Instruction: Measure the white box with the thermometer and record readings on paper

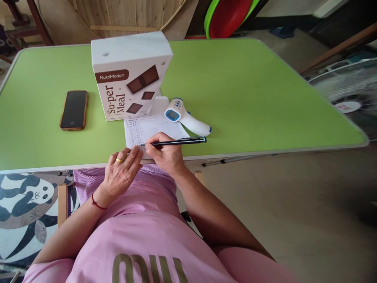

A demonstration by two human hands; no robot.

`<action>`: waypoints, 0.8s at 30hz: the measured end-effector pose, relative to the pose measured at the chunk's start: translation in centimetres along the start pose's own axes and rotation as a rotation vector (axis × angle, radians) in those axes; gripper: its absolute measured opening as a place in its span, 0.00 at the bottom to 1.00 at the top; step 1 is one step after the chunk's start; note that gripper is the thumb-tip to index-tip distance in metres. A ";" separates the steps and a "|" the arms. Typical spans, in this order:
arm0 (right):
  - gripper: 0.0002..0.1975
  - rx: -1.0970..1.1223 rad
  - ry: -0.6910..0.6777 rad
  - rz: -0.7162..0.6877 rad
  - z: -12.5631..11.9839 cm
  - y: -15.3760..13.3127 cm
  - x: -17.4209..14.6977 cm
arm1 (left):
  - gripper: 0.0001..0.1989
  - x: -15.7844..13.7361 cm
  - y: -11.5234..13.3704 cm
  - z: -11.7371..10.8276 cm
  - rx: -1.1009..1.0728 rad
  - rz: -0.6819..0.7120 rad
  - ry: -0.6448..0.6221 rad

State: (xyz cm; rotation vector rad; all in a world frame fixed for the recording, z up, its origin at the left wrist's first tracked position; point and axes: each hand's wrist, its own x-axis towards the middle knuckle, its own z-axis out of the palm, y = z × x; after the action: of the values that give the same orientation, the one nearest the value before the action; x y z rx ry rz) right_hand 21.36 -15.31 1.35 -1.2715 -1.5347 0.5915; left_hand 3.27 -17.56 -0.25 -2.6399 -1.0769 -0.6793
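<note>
A black pen [182,142] is gripped in my right hand [166,153], its tip pointing left onto a sheet of paper [153,129] covered in small handwriting. My left hand [122,171], with a gold ring, lies flat with fingers extended over the paper's lower edge at the table's near side. Just beyond my hands, a white infrared thermometer [185,117] with a blue-framed display rests partly on the paper. A white box [132,78] printed "NutriMotion Su-per Meal" stands upright at the paper's far end and hides part of it.
A smartphone [74,110] in a brown case lies left of the box on the green table [235,94]. A fan [350,94] stands past the table's right edge. Red and green basins [229,17] are behind it, and a panda-patterned surface [29,196] is at lower left.
</note>
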 end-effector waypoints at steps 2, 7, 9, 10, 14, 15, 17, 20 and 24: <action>0.04 -0.007 -0.009 0.016 0.0 0.0 0.0 | 0.19 0.0 0.0 0.0 -0.031 -0.019 -0.023; 0.04 -0.025 -0.029 0.024 0.0 0.1 0.0 | 0.20 -0.1 0.0 0.0 -0.024 -0.019 -0.030; 0.05 -0.029 -0.033 0.026 0.0 0.1 0.0 | 0.19 0.0 0.0 0.0 -0.009 -0.015 -0.025; 0.05 -0.030 -0.033 0.027 0.0 0.1 0.0 | 0.18 0.0 0.0 0.0 -0.002 -0.013 -0.021; 0.04 -0.012 -0.028 0.017 0.0 0.0 0.0 | 0.17 0.1 0.0 -0.1 0.022 0.002 -0.005; 0.04 -0.005 -0.027 0.012 0.0 0.0 0.1 | 0.16 0.2 0.0 -0.2 0.030 0.007 0.002; 0.04 -0.003 -0.030 0.008 -0.1 0.0 0.1 | 0.15 0.2 0.0 -0.3 0.047 0.016 0.017; 0.04 -0.012 -0.032 0.009 -0.1 -0.1 0.1 | 0.15 0.3 0.1 -0.4 0.059 0.023 0.025; 0.04 0.013 -0.014 -0.008 -0.1 -0.1 0.1 | 0.15 0.4 0.1 -0.4 0.060 0.020 0.032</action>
State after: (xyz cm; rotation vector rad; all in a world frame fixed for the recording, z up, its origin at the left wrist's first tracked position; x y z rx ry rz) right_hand 21.43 -15.30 1.45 -1.2533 -1.5437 0.6057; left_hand 3.47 -17.49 0.26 -2.5773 -1.0446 -0.6719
